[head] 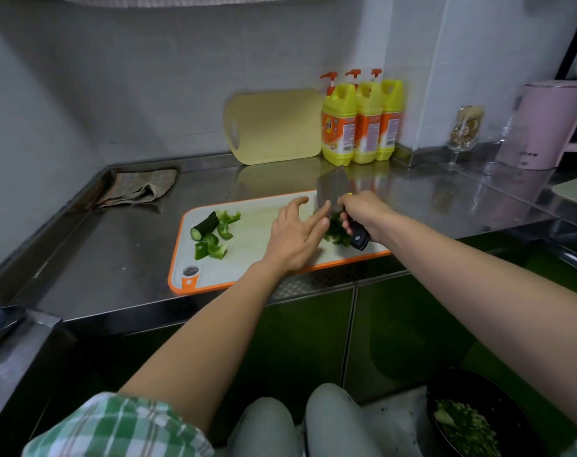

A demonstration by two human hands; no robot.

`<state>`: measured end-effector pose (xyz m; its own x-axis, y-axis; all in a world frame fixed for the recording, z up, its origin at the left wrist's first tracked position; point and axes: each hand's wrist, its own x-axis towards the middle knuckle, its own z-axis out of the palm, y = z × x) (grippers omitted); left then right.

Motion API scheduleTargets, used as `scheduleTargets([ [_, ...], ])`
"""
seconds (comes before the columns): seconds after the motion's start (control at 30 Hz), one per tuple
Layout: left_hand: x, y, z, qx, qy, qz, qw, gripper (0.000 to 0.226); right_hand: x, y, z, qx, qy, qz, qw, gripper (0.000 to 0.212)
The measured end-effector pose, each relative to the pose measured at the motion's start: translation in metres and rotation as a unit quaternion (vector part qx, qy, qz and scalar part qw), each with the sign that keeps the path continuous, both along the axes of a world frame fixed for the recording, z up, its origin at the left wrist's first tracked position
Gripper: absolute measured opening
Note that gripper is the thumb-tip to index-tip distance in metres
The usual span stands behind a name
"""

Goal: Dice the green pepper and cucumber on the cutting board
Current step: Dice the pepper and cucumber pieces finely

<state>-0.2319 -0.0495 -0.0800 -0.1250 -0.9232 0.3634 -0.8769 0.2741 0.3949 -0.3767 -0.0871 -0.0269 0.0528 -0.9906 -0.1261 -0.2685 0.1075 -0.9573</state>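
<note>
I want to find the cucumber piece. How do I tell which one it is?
Look at the steel counter, then the orange-rimmed cutting board on it. At the board's left end lie green bits. The cucumber is the dark, round stub with a pale cut face; the pepper pieces beside it are brighter, thin and curled.

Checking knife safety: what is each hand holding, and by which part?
The right hand grips the cleaver by its black handle. The left hand holds nothing, fingers straight near the cleaver.
</note>
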Motion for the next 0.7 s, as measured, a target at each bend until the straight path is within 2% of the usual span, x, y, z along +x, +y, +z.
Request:
scheduleTargets([
  [0.17,-0.005,-0.009,-0.009,0.055,-0.013,0.066,0.996,0.052,-0.009,-0.004,-0.001,0.009,-0.021,-0.026,0.999,0.010],
  [0.27,-0.008,-0.012,-0.008,0.028,-0.004,0.054,0.998,0.057,-0.011,-0.006,-0.001,0.008,-0.022,-0.030,0.999,0.011],
  [0.4,-0.010,-0.016,-0.006,0.045,0.003,0.042,0.998,0.054,-0.012,-0.003,0.000,0.004,-0.015,-0.020,1.000,0.009],
  [0.53,0.002,-0.019,-0.004,-0.016,-0.051,0.084,0.995,0.041,-0.013,0.004,0.005,-0.011,0.001,-0.009,1.000,0.018],
  [0.57,0.003,-0.020,-0.001,-0.035,-0.027,0.081,0.996,0.039,-0.012,0.006,0.005,-0.012,0.006,-0.004,1.000,0.022],
  [0.63,0.001,-0.019,0.009,-0.035,0.080,0.065,0.994,0.040,-0.007,0.008,0.006,-0.031,0.033,0.012,0.999,0.028],
  [0.7,-0.005,-0.014,0.021,0.023,0.217,0.047,0.975,0.041,0.000,0.010,0.005,-0.085,0.096,0.046,0.991,0.032],
])
